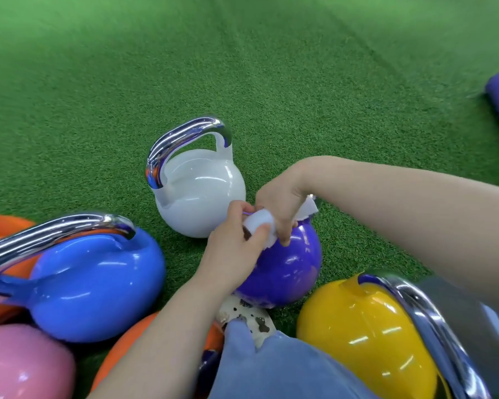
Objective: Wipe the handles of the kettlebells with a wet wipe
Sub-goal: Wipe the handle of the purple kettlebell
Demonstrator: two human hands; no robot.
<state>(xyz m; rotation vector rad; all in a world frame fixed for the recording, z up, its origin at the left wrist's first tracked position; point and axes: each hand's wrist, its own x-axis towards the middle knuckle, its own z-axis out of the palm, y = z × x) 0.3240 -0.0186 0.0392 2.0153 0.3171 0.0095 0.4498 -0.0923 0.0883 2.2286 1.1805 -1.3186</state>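
Both hands at purple kettlebell (283, 272), frame centre, on green turf (242, 67). Left hand (236, 246) and right hand (283, 208) each curled round white wet wipe (261, 223) wrapped over its handle. White kettlebell (199, 194) touching at 10 o'clock; yellow kettlebell (366, 335) at 4; blue kettlebell (95, 286) at 9.

— Where does the head view look from?
— From above, facing forward and down, close over both forearms and the green turf (242, 67).
— Any second view?
— Only this one; its wide edges seem blurred.
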